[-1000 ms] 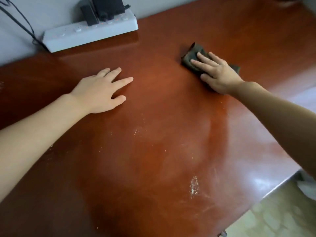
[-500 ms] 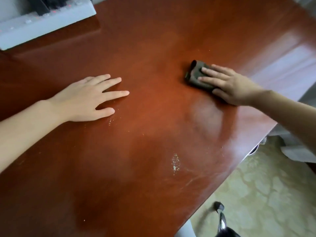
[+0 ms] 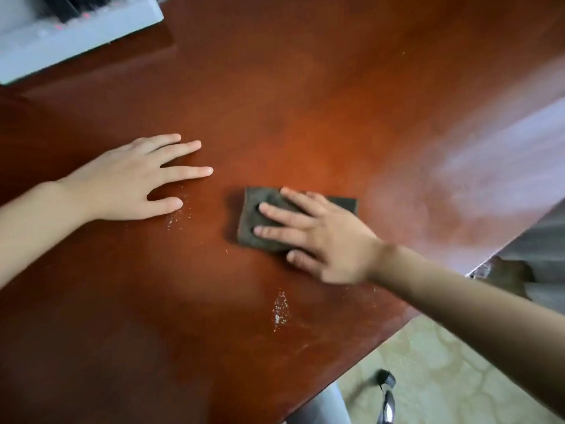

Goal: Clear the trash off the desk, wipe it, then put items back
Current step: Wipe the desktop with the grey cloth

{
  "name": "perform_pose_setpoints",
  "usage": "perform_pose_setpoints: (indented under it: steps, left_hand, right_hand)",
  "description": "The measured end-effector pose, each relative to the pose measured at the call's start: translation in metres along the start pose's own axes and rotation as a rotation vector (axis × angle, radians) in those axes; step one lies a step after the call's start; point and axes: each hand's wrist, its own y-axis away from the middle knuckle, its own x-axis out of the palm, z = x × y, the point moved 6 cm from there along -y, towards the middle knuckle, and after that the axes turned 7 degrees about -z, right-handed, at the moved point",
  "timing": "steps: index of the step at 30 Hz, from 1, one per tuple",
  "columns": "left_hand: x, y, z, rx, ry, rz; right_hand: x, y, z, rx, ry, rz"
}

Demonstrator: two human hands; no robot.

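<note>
Straight, spread fingers of the right hand press flat on a dark folded cloth near the middle of the reddish-brown counter. The left hand rests open, palm down, just left of the cloth, not touching it. Pale crumbs lie nearer, and a white power strip sits far left.

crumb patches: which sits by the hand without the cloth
The thin scatter off the thumb of the left hand; the denser patch lies nearer the front edge of the desk.

Red-brown desk bears dark cloth, crumbs and white power strip.
</note>
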Motion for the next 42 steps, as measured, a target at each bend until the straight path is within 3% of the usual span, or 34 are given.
perform_pose_setpoints:
  steps: [2,5,7,10,13,16,21,25,31,33,37,42]
  left_hand:
    - [-0.001,0.001,-0.001,-0.014,0.02,-0.003]
    - [-0.012,-0.002,-0.011,-0.082,0.024,-0.01]
    - [-0.03,-0.011,-0.04,-0.027,0.04,-0.131]
    - [-0.046,-0.026,-0.126,0.274,0.135,-0.279]
    - [-0.025,-0.042,-0.201,0.58,0.059,-0.192]
    - [-0.004,-0.059,-0.207,0.707,-0.085,-0.098]
    - [-0.017,-0.126,-0.15,0.447,-0.103,-0.107]
    - [-0.049,-0.232,-0.093,0.093,-0.007,-0.096]
    - [-0.067,-0.364,-0.061,-0.167,0.233,-0.123]
    - [-0.07,-0.38,-0.09,-0.063,0.24,-0.152]
    - [-0.058,-0.337,-0.16,0.429,0.175,-0.107]
    - [-0.046,-0.284,-0.155,0.742,0.006,-0.048]
  right_hand:
    - [0.01,0.02,0.047,-0.091,-0.007,0.083]
    - [0.0,0.035,0.035,-0.09,-0.133,0.087]
    - [-0.019,0.047,-0.005,0.101,-0.15,-0.047]
    - [-0.044,0.092,-0.081,0.515,0.081,-0.228]
    - [-0.058,0.144,-0.136,0.848,0.2,-0.215]
    - [-0.065,0.16,-0.156,0.912,0.188,-0.182]
    - [-0.058,0.156,-0.158,0.815,0.219,-0.176]
    - [-0.061,0.167,-0.166,0.689,0.179,-0.174]
    - [-0.061,0.168,-0.167,0.606,0.134,-0.242]
    - [-0.063,0.167,-0.169,0.597,0.152,-0.268]
    - [-0.065,0.17,-0.17,0.605,0.123,-0.335]
    - [-0.065,0.174,-0.168,0.527,0.134,-0.268]
